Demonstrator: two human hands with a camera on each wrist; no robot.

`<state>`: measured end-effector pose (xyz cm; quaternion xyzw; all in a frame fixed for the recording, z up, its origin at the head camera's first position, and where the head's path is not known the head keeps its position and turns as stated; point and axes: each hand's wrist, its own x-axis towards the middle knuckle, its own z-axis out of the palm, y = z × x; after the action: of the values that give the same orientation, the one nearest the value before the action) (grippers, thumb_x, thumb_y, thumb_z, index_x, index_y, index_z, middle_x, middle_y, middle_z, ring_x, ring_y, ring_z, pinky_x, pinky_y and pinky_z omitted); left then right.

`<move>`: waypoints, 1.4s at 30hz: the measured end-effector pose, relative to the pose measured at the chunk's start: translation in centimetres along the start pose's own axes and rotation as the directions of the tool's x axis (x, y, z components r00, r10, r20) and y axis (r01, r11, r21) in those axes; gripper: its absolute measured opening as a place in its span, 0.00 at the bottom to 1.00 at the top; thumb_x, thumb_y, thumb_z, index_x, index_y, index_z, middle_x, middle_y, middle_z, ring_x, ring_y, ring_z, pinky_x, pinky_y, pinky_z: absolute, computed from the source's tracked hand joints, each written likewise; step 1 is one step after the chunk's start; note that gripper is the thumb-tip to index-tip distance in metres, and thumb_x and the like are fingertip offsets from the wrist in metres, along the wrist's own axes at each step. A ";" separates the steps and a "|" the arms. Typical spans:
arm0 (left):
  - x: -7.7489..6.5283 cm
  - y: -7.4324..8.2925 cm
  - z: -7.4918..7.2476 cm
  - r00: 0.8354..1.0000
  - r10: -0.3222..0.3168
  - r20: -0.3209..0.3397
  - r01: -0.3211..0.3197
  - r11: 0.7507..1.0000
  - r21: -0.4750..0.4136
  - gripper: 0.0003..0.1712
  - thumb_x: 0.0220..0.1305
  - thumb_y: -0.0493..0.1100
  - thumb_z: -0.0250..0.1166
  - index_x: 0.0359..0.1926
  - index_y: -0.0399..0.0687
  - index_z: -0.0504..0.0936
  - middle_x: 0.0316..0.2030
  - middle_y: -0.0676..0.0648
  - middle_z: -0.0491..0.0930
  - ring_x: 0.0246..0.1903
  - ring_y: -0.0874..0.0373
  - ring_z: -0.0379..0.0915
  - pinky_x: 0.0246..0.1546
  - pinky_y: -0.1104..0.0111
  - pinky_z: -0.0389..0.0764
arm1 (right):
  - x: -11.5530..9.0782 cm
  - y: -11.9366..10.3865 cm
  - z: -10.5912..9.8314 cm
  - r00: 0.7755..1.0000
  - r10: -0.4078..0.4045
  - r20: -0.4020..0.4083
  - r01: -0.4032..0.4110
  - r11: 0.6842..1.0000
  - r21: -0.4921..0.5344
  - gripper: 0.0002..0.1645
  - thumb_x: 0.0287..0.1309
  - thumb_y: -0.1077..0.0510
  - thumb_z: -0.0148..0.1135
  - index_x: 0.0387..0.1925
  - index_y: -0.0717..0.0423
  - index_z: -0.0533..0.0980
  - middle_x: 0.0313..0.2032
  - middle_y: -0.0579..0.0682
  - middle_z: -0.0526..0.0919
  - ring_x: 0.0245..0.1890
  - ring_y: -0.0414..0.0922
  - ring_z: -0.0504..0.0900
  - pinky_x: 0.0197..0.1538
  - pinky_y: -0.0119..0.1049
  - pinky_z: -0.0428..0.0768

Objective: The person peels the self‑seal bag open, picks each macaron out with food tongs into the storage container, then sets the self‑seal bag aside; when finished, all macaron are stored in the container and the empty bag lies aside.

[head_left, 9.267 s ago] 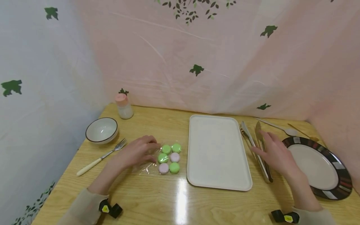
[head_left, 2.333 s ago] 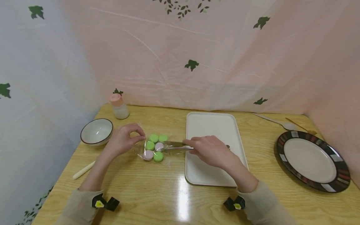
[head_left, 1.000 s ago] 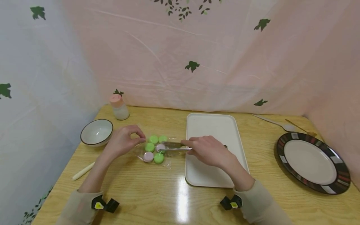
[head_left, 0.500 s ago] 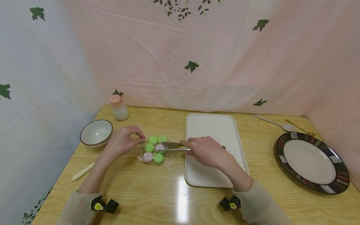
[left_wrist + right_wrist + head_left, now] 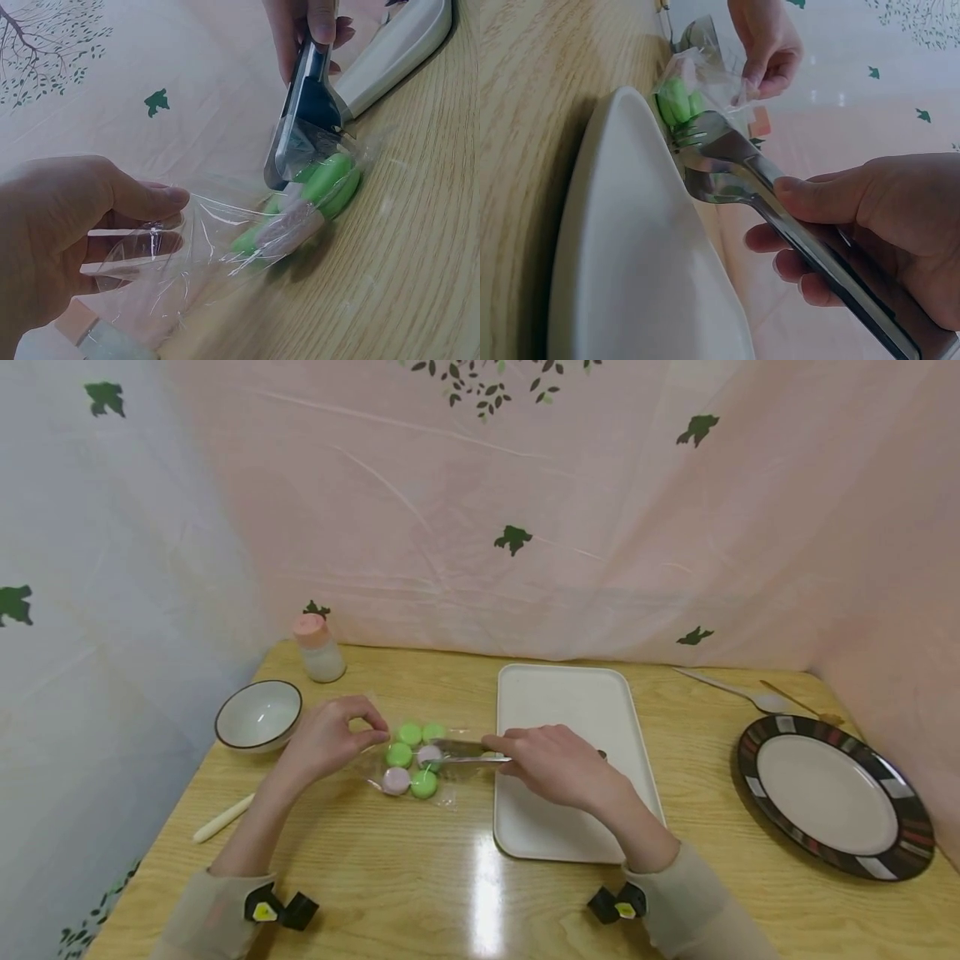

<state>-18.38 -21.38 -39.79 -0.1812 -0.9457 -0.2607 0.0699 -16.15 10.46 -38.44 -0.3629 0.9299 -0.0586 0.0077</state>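
Note:
My left hand (image 5: 330, 739) pinches one end of a clear plastic bag (image 5: 199, 262) between thumb and fingers. Inside lie several macarons, green (image 5: 424, 783) and lilac (image 5: 396, 780), low over the wooden table. Metal tongs (image 5: 810, 247) with a fork-like end and a spoon-like end are gripped in my right hand (image 5: 558, 764), which is above the white tray (image 5: 558, 693). Their tips reach into the bag's far end and overlap a lilac macaron in the head view. In the left wrist view, film covers the tong ends beside the green macarons (image 5: 330, 184).
A white bowl (image 5: 258, 717) and a pink-capped jar (image 5: 320, 652) stand at the left. A fork's cream handle (image 5: 223, 818) shows beside my left forearm, its head hidden. At the right are a dark-rimmed plate (image 5: 825, 793), a spoon (image 5: 768, 702) and a thin gold utensil (image 5: 795, 697).
My right hand has brought the tongs from the tray's right side leftward to the bag. The bag, now pinched by my left hand, has shifted left. Over the last second, almost nothing moves.

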 end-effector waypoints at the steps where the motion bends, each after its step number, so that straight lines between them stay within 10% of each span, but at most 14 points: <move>1: 0.0 0.0 0.0 1.000 -0.004 -0.002 0.004 1.000 -0.002 0.05 0.51 0.47 0.73 0.26 0.62 0.83 0.28 0.60 0.83 0.30 0.63 0.78 0.30 0.68 0.76 | -0.1 0.1 -0.1 1.000 0.002 0.001 -0.002 1.000 0.004 0.22 0.58 0.51 0.64 0.55 0.40 0.74 0.33 0.36 0.81 0.24 0.33 0.74 0.27 0.29 0.72; 42: -0.1 -0.1 0.2 0.999 -0.017 -0.031 0.018 1.000 0.011 0.05 0.50 0.48 0.73 0.26 0.63 0.83 0.28 0.60 0.83 0.32 0.59 0.80 0.32 0.65 0.77 | -5.5 11.1 -1.8 0.961 0.274 -0.027 -0.273 0.962 0.022 0.24 0.59 0.54 0.62 0.58 0.50 0.74 0.37 0.49 0.85 0.23 0.39 0.73 0.24 0.31 0.68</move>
<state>-18.34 -21.37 -40.03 -0.1684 -0.9475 -0.2587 0.0833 -19.70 22.43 -38.08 -0.2300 0.9706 -0.0707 0.0051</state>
